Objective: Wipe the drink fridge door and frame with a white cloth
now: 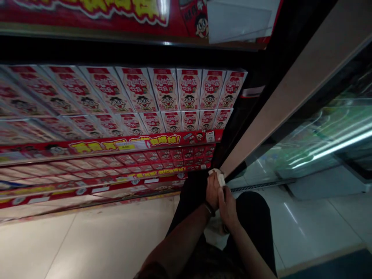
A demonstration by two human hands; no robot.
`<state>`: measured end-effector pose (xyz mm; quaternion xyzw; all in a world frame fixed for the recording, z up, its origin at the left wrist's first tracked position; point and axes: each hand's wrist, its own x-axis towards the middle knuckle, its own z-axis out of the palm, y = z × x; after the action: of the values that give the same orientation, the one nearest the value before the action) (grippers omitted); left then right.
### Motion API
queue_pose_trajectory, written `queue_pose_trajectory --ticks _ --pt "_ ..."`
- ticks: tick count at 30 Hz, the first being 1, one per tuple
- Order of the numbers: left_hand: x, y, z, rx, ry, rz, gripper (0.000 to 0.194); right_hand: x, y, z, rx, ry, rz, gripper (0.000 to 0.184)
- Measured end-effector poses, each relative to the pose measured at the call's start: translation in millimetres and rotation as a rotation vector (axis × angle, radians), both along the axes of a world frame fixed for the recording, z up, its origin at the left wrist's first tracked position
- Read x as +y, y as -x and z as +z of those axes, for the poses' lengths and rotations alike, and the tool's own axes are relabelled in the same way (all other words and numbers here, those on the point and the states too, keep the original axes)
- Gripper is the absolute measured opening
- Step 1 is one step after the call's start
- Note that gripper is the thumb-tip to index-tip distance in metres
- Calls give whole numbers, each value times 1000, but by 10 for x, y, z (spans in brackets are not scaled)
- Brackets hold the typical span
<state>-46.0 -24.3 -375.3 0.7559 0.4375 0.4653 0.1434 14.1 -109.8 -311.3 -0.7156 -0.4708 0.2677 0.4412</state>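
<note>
We look down at our two hands, held together low in the middle of the view, in front of our dark trousers (255, 221). Our left hand (213, 190), with a dark band at the wrist, closes around a small white cloth (220, 177), which sticks out above the fingers. Our right hand (227, 207) lies just beside and below the left, touching it; its fingers are curled, but we cannot tell whether they hold the cloth. The cloth sits at the lower end of a pale beige post (287, 93) that runs diagonally up to the right, and appears to touch it.

To the left stands a shelving unit. Its upper shelf carries two rows of white and red cartons (171, 91), each printed with a cartoon child's face and red characters too small to read. The red shelf strip (122, 145) below them bears yellow characters and small price labels, also unreadable. The lower shelf holds rows of red packs (162, 157). A red banner (95, 13) with large yellow lettering and the same cartoon face runs across the top.

To the right of the post, a glass panel (328, 135) reflects bright strip lights. The floor (95, 240) is glossy pale tile. The room is dim.
</note>
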Motion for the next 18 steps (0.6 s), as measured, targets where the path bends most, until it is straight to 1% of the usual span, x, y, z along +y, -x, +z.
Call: queue_pose_trajectory --ticks 2,5,7,8,9,10,11,12,13,15,18 --pt "-10 -72 271 -18 -101 30 64 -100 40 209 -8 -55 -36 69" --pt "-40 -260 790 -39 -207 64 72 -219 51 583 -65 -223 -136 81" --pt "-55 -406 1112 -61 -247 61 78 -270 31 820 -111 -341 -204 82" --pt "-57 -473 1233 -83 -254 56 79 -283 15 912 -122 -383 -228 81" --pt "-54 -530 1315 -108 -252 54 80 -289 -4 977 -124 -412 -249 80" --pt "-49 -574 1352 -131 -243 53 81 -286 -22 1009 -120 -426 -264 80" --pt "-41 -601 1341 -149 -228 56 81 -276 -39 1003 -109 -422 -268 80" --pt "-33 -609 1284 -158 -209 60 81 -260 -51 959 -95 -401 -263 81" --pt "-27 -600 1185 -157 -184 68 81 -241 -57 878 -78 -367 -252 81" --pt "-25 -534 884 -146 -113 91 80 -202 -46 620 -38 -276 -209 82" --pt "-51 -380 313 -116 44 130 76 -167 18 118 39 -89 -127 83"
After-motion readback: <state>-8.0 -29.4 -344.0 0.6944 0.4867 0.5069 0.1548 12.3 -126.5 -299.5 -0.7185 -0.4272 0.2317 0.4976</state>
